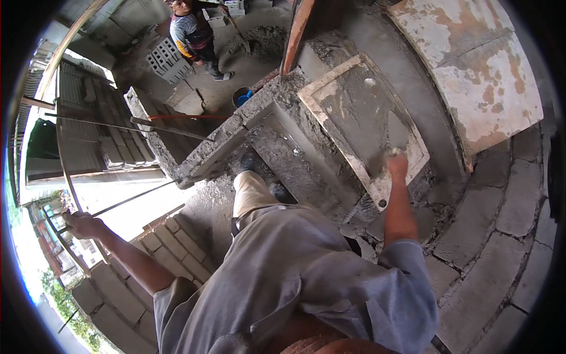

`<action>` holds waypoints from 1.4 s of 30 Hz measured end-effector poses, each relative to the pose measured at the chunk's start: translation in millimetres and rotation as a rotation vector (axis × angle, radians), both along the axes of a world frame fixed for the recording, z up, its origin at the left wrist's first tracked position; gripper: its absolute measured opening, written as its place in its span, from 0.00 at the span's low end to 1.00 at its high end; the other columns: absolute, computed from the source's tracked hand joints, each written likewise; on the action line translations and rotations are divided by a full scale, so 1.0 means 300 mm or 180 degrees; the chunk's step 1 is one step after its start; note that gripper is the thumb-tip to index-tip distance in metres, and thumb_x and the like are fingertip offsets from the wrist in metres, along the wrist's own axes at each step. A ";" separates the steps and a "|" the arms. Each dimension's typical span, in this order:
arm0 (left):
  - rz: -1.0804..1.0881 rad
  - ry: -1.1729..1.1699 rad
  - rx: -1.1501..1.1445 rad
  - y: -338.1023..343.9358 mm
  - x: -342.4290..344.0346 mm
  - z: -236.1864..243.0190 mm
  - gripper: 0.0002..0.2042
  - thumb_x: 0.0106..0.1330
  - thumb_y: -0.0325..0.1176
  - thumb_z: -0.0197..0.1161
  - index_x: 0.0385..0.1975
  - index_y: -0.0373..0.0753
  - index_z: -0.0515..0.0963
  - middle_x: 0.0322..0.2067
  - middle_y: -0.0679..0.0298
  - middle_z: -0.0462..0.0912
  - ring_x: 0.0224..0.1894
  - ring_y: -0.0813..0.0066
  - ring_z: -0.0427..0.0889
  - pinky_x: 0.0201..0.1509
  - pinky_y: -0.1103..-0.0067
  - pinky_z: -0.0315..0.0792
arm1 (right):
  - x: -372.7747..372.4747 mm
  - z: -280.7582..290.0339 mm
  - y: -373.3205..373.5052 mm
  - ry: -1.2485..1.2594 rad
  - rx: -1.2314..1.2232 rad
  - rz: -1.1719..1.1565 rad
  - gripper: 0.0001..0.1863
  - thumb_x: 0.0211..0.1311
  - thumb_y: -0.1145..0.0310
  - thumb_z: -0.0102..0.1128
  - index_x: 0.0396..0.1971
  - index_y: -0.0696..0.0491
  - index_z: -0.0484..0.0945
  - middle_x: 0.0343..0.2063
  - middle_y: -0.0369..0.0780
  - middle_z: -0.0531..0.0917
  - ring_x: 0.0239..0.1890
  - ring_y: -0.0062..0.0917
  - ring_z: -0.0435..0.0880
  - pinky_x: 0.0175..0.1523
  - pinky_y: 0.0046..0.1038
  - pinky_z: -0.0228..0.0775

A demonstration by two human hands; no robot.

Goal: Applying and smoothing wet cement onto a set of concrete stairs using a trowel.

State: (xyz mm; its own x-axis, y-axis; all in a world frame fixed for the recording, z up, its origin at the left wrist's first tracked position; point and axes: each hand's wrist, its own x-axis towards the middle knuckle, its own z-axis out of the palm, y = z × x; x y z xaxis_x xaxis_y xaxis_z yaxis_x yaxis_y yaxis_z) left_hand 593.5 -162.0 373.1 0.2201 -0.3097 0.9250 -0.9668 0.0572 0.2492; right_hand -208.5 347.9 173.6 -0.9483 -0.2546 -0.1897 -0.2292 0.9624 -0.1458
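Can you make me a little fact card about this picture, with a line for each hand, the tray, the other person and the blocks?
Left hand: fingers closed on a thin rod
Right hand: holding a pointed trowel
Framed mortar tray: under the trowel
Other person: standing, with a shovel
Hollow blocks: beside that person
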 end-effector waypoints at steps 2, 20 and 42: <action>-0.0572 0.1278 0.0224 0.021 -0.047 0.002 0.19 0.65 0.45 0.55 0.31 0.30 0.76 0.17 0.66 0.70 0.16 0.78 0.66 0.15 0.79 0.59 | 0.044 0.022 -0.003 0.0455 -0.0438 0.0138 0.24 0.51 0.65 0.58 0.47 0.63 0.72 0.33 0.53 0.81 0.38 0.48 0.80 0.42 0.41 0.70; -0.0667 0.1190 0.0287 -0.059 0.067 -0.073 0.12 0.63 0.37 0.55 0.34 0.34 0.76 0.28 0.65 0.74 0.27 0.71 0.73 0.29 0.75 0.68 | 0.526 0.066 0.009 -0.1173 -0.3499 -0.1240 0.09 0.61 0.69 0.57 0.27 0.54 0.68 0.14 0.32 0.68 0.12 0.16 0.66 0.17 0.21 0.57; -0.1291 0.1935 -0.0022 0.030 -0.088 0.034 0.13 0.62 0.38 0.58 0.30 0.31 0.73 0.13 0.70 0.66 0.12 0.83 0.63 0.12 0.83 0.54 | 0.543 0.128 0.010 -0.1144 -0.3465 -0.1077 0.10 0.61 0.66 0.58 0.24 0.53 0.68 0.16 0.33 0.71 0.12 0.16 0.66 0.17 0.20 0.57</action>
